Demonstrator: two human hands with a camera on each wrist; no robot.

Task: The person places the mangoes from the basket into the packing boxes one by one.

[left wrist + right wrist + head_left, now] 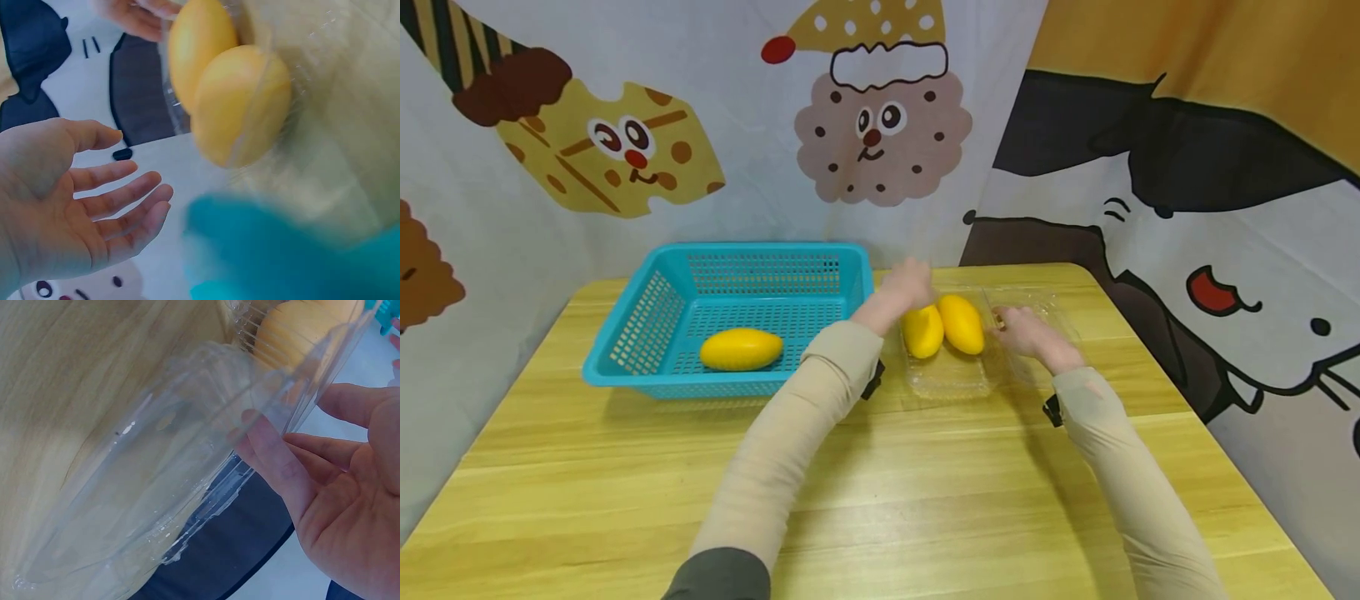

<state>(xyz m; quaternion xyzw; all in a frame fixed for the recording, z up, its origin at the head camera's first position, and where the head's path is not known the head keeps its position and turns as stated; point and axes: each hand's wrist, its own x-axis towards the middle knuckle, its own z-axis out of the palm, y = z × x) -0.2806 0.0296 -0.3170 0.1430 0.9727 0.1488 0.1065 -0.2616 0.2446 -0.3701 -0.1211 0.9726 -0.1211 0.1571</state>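
My left hand (910, 283) is beyond the left side of a clear plastic clamshell box (947, 379), its fingers spread and slightly bent with nothing in them. Inside the box lie two yellow mangoes, the left one (922, 333) leaning against the right one (962, 323). On the right, my right hand (350, 481) holds the edge of the box's clear lid (137, 481). Its fingers show through the plastic, and the thumb is on the other side of the edge. The lid is folded out to the right.
To the left of the box, a blue perforated basket (700, 380) holds another yellow mango (741, 349). Both containers stand on a wooden table (917, 500). A printed curtain (737, 50) hangs right behind the table's far edge.
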